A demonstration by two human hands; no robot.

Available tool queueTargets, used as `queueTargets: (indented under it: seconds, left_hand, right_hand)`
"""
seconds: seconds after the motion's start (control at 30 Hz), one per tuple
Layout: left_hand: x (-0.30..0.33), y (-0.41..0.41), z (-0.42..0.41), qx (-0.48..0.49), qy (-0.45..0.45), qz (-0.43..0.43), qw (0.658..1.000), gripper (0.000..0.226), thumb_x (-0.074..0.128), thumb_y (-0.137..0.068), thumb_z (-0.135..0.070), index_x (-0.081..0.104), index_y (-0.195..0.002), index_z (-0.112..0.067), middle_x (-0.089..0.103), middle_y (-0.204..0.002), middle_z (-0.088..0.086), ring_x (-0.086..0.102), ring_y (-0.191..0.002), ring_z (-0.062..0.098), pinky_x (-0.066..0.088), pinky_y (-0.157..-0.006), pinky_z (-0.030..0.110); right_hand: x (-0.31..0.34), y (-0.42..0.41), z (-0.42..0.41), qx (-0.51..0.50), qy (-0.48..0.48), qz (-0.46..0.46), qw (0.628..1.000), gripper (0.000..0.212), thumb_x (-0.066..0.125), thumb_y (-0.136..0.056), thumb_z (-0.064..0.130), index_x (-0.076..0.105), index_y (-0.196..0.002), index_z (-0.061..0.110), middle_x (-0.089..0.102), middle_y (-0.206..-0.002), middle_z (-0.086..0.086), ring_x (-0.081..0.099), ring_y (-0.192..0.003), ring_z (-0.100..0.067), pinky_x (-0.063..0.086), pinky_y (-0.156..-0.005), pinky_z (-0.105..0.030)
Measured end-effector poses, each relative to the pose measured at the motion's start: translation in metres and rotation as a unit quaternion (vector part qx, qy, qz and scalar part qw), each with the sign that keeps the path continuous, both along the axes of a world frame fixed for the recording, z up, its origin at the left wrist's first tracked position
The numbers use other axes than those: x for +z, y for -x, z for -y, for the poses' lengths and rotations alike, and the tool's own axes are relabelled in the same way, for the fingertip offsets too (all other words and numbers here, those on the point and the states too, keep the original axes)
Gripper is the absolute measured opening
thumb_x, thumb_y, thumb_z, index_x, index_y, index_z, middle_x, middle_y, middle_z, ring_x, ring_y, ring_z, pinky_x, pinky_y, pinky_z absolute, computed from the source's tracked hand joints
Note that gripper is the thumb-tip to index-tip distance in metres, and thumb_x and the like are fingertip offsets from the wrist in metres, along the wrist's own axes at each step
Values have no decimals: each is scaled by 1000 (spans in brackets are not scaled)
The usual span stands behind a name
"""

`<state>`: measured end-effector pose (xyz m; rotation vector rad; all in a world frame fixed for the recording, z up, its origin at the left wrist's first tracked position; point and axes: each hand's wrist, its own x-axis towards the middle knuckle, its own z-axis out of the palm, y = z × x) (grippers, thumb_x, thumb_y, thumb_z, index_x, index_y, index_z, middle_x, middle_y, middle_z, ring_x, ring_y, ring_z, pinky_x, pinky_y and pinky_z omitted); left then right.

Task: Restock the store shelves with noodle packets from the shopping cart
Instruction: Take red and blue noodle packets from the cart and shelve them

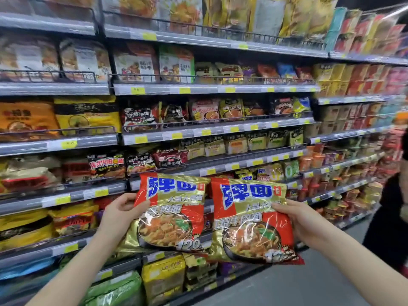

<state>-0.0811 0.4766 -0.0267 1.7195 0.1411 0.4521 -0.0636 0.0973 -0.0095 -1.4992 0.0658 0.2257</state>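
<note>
I hold two matching red-and-gold noodle packets upright, side by side, in front of the store shelves [220, 127]. My left hand [122, 210] grips the left packet [174, 210] by its left edge. The right packet [249, 219] is gripped at its right edge by my right hand [295, 219]. Both packets show blue lettering on top and a bowl of noodles below. The shopping cart is out of view.
Tiered shelves with black wire rails and yellow price tags [138, 90] are full of noodle packets and cups. Yellow multipacks [163, 277] sit on the lowest shelf below my hands. A person in dark clothes [390, 217] stands at the right on the grey aisle floor [309, 281].
</note>
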Motion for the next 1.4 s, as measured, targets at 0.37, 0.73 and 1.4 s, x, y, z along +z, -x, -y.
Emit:
queueTargets:
  seconds: [0.37,0.73,1.4]
  left_hand:
    - [-30,-89,52,16,24,-19,999,17,74,-76,-15,65,-90,-13,74,-73,2,67,-74,24,52,-76,37]
    - [-61,-179,32,54,28,-52,997,14,73,-77,-12,65,-89,-10,74,-73,4,68,-75,26,49,-66,32]
    - [-184,-276,-19,136,50,-74,987,13,72,-76,-5,66,-87,-10,74,-74,6,67,-59,11,47,-59,25]
  right_hand:
    - [-30,-108,55,-3,-23,-14,1000,15,59,-88,10,61,-102,5,72,-70,-8,65,-71,-27,52,-80,-47]
    - [-63,-234,33,43,-2,-65,997,63,72,-68,21,52,-124,1,72,-83,-16,65,-81,-31,44,-99,-56]
    - [-194,-432,-65,186,-10,-119,975,43,69,-73,13,60,-112,-3,68,-95,-26,64,-81,-34,49,-89,-48]
